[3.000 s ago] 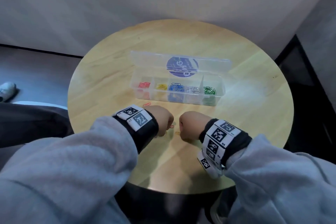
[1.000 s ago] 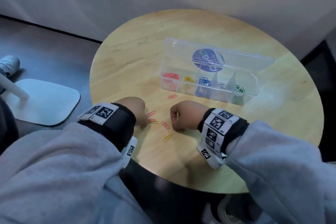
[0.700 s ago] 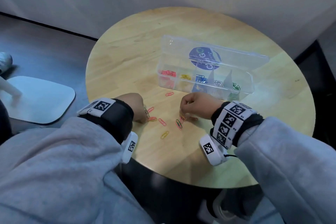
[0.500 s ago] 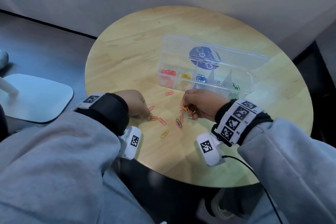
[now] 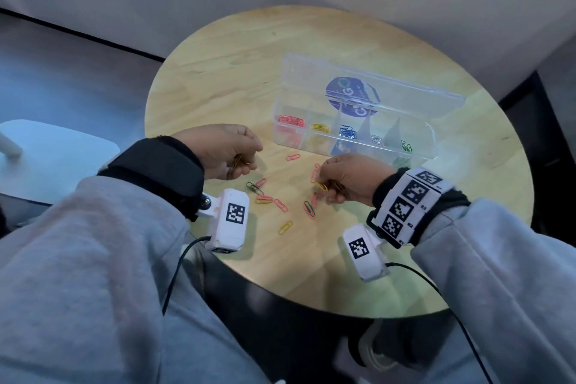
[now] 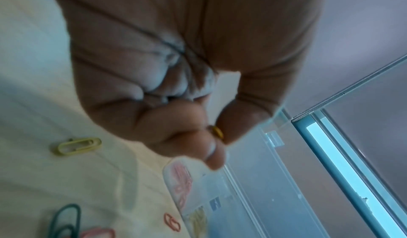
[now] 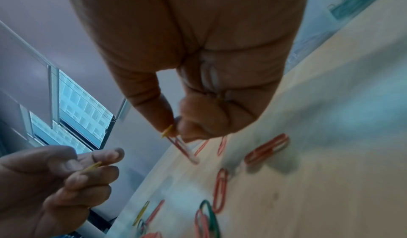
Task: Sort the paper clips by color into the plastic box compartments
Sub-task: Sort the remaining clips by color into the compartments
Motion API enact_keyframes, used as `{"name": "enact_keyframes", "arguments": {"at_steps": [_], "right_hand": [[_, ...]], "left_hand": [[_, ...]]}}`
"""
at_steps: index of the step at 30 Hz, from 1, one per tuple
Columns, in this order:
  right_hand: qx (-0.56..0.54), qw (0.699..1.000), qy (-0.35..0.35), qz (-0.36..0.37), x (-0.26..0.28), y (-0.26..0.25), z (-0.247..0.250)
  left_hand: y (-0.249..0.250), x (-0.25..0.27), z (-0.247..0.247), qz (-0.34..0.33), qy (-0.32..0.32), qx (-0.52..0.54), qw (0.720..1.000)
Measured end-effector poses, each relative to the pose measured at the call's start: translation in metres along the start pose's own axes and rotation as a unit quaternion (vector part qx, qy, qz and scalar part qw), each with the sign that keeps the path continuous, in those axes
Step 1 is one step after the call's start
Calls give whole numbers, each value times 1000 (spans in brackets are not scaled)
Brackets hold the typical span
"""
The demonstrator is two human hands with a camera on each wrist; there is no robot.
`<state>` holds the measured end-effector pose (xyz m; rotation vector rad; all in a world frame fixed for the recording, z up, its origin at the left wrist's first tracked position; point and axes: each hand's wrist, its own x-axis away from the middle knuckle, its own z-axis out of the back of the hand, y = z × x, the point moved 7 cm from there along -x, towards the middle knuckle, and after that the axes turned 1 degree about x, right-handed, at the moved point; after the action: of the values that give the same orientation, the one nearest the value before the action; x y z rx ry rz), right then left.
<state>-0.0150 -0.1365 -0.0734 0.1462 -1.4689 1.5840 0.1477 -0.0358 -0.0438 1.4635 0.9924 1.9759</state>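
Observation:
A clear plastic box [image 5: 417, 146] lies with its lid up on the round wooden table [image 5: 218, 78]; its compartments hold red, yellow, blue, silver and green clips. My left hand [image 5: 241, 162] is raised over the table left of the box and pinches a yellow paper clip [image 6: 217, 132]. My right hand [image 5: 322, 185] hovers just in front of the box and pinches another yellow clip [image 7: 167, 130], with a red clip [image 7: 184, 148] hanging from it. Several loose clips [image 5: 280, 204], red, green, yellow and one dark, lie between the hands.
The table's near edge [image 5: 296, 293] runs just under my wrists. A white stool or base [image 5: 56, 159] stands on the floor to the left. A grey wall rises behind the table.
Both fists have come up off the table. Each hand now pinches a clip picked from the loose pile, and more clips lie uncovered between them. The head view shifted right.

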Motion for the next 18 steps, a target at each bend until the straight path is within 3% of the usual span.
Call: {"name": "enact_keyframes", "arguments": {"at_steps": [6, 10, 18], "right_hand": [[1, 1000, -13, 6, 0, -2, 3], [21, 1000, -18, 14, 0, 0, 1], [131, 991, 21, 14, 1, -1, 5]], "left_hand": [[-8, -5, -5, 43, -6, -156, 987], [-12, -5, -7, 41, -2, -371, 928], [-9, -10, -11, 22, 23, -458, 888]]}}
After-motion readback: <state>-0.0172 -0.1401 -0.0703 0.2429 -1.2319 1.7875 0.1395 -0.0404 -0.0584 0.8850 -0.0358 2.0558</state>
